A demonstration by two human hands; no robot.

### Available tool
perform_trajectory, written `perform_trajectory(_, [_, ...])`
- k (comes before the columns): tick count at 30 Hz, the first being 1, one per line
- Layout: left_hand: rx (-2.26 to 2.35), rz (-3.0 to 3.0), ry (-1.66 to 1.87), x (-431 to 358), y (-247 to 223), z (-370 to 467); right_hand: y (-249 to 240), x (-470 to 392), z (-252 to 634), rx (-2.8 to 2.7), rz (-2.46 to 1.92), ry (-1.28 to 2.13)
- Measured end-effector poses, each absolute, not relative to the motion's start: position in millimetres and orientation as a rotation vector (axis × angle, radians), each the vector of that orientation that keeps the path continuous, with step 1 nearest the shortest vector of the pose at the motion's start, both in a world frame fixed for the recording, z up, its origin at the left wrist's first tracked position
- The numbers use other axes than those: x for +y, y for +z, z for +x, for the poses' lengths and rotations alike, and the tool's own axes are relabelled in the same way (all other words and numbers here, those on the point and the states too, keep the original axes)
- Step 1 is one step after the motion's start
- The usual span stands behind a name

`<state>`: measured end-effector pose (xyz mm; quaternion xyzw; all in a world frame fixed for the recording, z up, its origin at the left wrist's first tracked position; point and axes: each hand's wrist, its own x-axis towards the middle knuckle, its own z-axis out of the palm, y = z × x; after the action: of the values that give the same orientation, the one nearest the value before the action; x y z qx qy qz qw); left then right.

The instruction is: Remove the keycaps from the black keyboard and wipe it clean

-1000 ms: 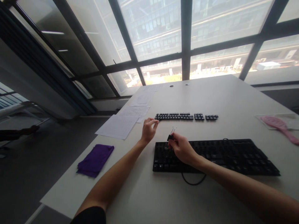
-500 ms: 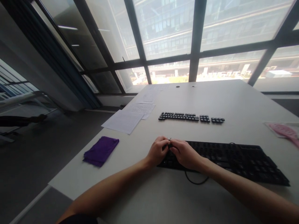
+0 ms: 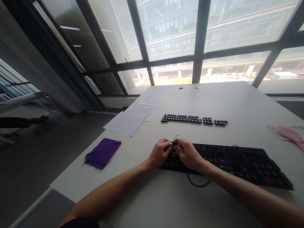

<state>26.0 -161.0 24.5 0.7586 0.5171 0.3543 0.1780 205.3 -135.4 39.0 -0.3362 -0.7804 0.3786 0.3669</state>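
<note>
Both hands meet over the left end of a black keyboard (image 3: 228, 161) lying on the white desk. My left hand (image 3: 160, 152) is closed, its thumb and forefinger pinching the left side of a small black piece with two thin silver wire prongs (image 3: 175, 136). Fingers of my right hand (image 3: 187, 153) are closed against the right side of that piece. The prongs stick up and away from me above the fingertips. Most of the piece is hidden by the fingers, so its exact kind is unclear. Behind the keyboard, loose black keycaps (image 3: 181, 118) lie in tidy rows.
A folded purple cloth (image 3: 103, 153) lies at the desk's left edge, with printed sheets of paper (image 3: 125, 123) beyond it. At the right is a pink item in a clear bag (image 3: 286, 132). A black cable (image 3: 198, 185) loops out in front of the keyboard. Windows (image 3: 171, 31) rise behind the desk.
The wire prongs have moved slightly up and right and show more plainly. My right fingers have shifted a little, exposing more of the black piece. The left hand stays nearly in place.
</note>
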Motion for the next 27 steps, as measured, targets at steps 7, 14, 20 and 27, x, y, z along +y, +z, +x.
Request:
perform_trajectory(7, [1.440,2.115,1.036,-160.6,23.1,25.5,37.4,-136.3,206.4,-2.126,-0.792,0.899])
perform_trajectory(14, [1.381,2.189,0.954,-166.1,35.6,21.8,28.5,-143.0,214.6,-2.226,-0.552,0.783])
perform_trajectory(20, [1.244,2.330,0.751,-168.9,43.4,18.1,27.9,-136.9,216.5,-1.923,-0.772,1.020])
perform_trajectory(27, [1.323,2.155,0.935,-169.7,34.2,25.3,28.0,-132.1,216.7,-1.686,-0.838,1.271])
